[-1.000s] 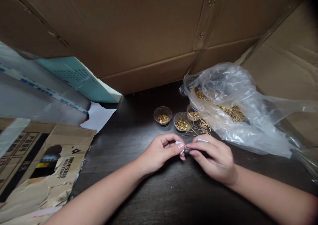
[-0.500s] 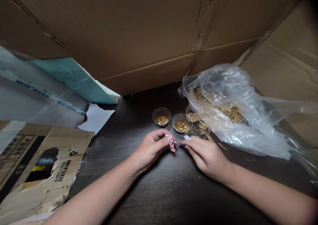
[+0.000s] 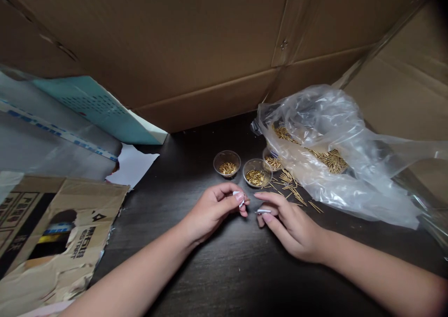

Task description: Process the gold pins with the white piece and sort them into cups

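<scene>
The left hand's thumb and fingers are pinched together on a small gold pin, its tip poking out toward the right hand. A white bit shows at those left fingertips. The right thumb and index finger stand apart, just beside the pin; another white bit lies near the thumb, whether wrapped on a finger or held cannot be told. Beyond the fingers are three cups of gold pieces. Loose pins lie just past the right fingers, and a clear bag lies farther right.
</scene>
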`<action>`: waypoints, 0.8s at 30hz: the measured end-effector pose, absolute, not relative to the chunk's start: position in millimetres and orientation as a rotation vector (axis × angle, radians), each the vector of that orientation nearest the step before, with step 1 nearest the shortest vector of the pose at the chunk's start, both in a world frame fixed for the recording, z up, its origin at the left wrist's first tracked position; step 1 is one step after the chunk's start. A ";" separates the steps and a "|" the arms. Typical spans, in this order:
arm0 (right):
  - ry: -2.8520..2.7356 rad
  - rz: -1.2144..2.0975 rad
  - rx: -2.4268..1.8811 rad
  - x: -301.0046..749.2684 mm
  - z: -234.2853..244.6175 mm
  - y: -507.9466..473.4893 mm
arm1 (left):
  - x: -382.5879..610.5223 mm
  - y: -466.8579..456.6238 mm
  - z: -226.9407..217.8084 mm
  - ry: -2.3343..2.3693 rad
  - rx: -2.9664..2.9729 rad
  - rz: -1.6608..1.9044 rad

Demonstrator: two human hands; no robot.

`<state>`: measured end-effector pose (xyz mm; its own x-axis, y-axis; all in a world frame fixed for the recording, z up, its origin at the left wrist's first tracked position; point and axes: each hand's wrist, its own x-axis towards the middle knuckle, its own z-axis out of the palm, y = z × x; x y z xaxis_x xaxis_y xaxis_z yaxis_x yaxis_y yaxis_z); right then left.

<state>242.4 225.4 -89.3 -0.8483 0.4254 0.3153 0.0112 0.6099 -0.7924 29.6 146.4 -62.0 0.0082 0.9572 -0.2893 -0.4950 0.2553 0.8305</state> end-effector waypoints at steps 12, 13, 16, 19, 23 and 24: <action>-2.315 1.183 -0.347 242.7 -88.9 225.3 | 33.1 143.9 -51.6 1.125 0.861 1.043; -2.314 1.189 -0.354 242.3 -88.7 225.4 | 33.5 144.1 -50.6 1.134 0.870 1.036; -2.318 1.196 -0.350 240.7 -87.8 226.4 | 34.3 144.5 -48.9 1.152 0.891 1.019; -2.297 1.123 -0.333 239.0 -87.3 227.5 | 34.6 144.5 -48.4 1.166 0.907 1.008; -2.264 1.058 -0.330 237.3 -87.2 227.7 | 36.0 144.5 -49.1 1.170 0.902 1.004; -2.266 1.061 -0.328 236.8 -87.0 227.5 | 36.5 144.6 -49.6 1.167 0.899 1.003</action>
<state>236.8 227.5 -87.0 -0.7844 0.4552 0.4212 -0.0321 0.6484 -0.7606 36.5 144.6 -49.6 0.0982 0.9500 -0.2965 -0.1510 0.3087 0.9391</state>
